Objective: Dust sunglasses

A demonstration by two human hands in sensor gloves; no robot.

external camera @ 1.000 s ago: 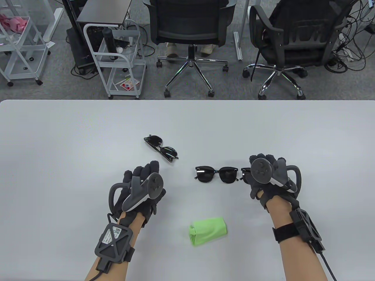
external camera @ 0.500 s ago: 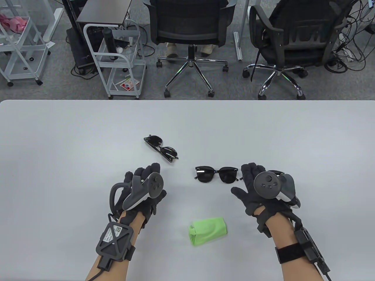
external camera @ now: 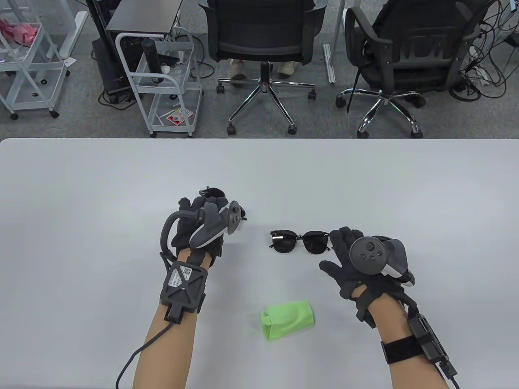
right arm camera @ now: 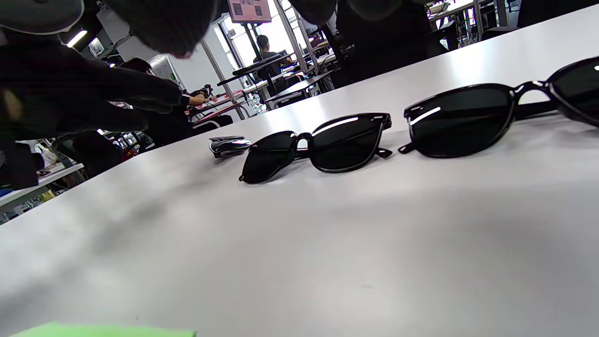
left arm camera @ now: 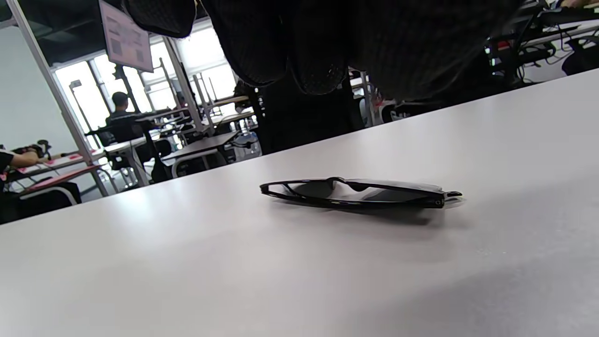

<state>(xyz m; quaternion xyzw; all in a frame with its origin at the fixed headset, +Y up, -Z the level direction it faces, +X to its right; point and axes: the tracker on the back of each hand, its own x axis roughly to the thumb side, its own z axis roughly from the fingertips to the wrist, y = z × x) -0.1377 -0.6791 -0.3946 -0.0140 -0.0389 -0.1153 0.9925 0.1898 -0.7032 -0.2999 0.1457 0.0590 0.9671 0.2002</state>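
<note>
White desk [external camera: 81, 182]; green cloth [external camera: 288, 319] lies ungripped, so no dusting begun; left hand [external camera: 202, 221] hovers, fingers loose, over far sunglasses [left arm camera: 355, 193]; right hand [external camera: 357, 259] relaxed beside middle sunglasses [external camera: 299, 241].

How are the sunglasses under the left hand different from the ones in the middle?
The folded sunglasses lie flat with slim rims; the middle sunglasses have thicker, squarer black frames. The folded pair sits farther back and angled; the middle pair lies straight across. The left hand hovers over the folded pair; the middle pair is uncovered. Both have dark lenses.
</note>
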